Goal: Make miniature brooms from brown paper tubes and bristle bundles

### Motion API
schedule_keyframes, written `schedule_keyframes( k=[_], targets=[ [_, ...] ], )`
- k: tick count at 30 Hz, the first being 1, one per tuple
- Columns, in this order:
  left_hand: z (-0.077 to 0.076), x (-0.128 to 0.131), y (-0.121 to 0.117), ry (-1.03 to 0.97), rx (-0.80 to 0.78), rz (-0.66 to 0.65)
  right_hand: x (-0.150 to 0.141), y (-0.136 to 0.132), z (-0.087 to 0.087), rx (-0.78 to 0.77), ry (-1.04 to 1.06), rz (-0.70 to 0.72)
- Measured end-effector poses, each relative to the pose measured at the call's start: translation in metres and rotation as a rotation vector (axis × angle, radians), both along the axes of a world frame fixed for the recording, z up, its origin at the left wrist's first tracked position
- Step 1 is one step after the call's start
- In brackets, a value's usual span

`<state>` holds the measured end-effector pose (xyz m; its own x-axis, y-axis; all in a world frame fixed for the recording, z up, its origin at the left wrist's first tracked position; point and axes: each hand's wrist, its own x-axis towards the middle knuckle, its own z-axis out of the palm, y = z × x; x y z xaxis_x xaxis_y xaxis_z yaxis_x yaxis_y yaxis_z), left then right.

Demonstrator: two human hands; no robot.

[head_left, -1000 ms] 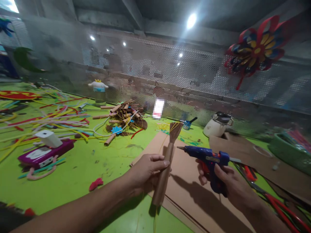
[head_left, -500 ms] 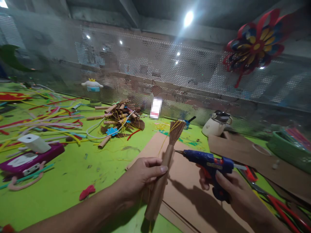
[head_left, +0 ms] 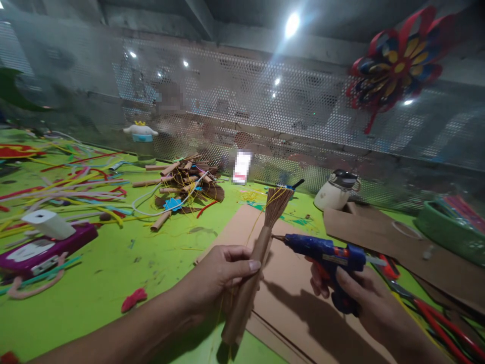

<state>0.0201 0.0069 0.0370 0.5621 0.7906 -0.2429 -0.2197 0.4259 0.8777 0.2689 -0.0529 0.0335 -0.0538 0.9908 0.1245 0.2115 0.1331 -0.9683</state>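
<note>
My left hand [head_left: 227, 270] is closed around a brown paper tube [head_left: 250, 293] that tilts up and away, with a fringed, brush-like paper end [head_left: 277, 206] fanning out of its top. Yellow string runs along the fringe and hangs below the tube. In my right hand [head_left: 359, 288] is a blue glue gun [head_left: 322, 247], gripped by its handle with fingers at the orange trigger. Its nozzle points left, at or very near the tube's upper edge; whether they touch I cannot tell. A glue stick shows at the gun's back.
Brown cardboard sheets [head_left: 288, 323] lie beneath my hands. Left are a pile of similar paper tubes [head_left: 185, 177], coloured pipe cleaners [head_left: 83, 189] and a purple power strip [head_left: 49, 247]. Right are red-handled scissors [head_left: 443, 323], a white jug [head_left: 335, 189] and a green basket [head_left: 450, 227].
The view has shifted slightly. The tube's lower end has swung a little to the left, and its fringe a little to the right. Both hands keep their holds.
</note>
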Motion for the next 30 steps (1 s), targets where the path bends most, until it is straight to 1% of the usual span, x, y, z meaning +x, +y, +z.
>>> schedule_keyframes(
  k=[4,9,18,22,25,27,30],
  targets=[
    [0.0012,0.0004,0.0001,-0.004,-0.020,0.018,0.0008,-0.0029,-0.0022,-0.042,-0.015,0.006],
    [0.0008,0.0008,-0.0002,-0.012,-0.026,0.019,0.0005,-0.0039,-0.0036,-0.025,-0.018,0.022],
    [-0.0037,0.0010,-0.0019,-0.020,-0.066,-0.001,0.0038,-0.0015,-0.0034,-0.038,-0.027,-0.004],
    [-0.0048,0.0004,-0.0007,-0.045,-0.083,0.001,0.0037,-0.0047,-0.0073,-0.054,-0.028,0.039],
    [-0.0045,-0.0004,0.0006,-0.040,-0.068,0.000,0.0041,-0.0058,-0.0091,-0.042,-0.034,0.086],
    [-0.0040,-0.0008,0.0010,-0.031,-0.064,-0.022,0.0033,-0.0049,-0.0080,-0.048,-0.008,0.085],
    [-0.0027,-0.0009,-0.0001,-0.019,-0.074,-0.041,0.0000,-0.0021,-0.0047,-0.045,0.080,0.046]
  ],
)
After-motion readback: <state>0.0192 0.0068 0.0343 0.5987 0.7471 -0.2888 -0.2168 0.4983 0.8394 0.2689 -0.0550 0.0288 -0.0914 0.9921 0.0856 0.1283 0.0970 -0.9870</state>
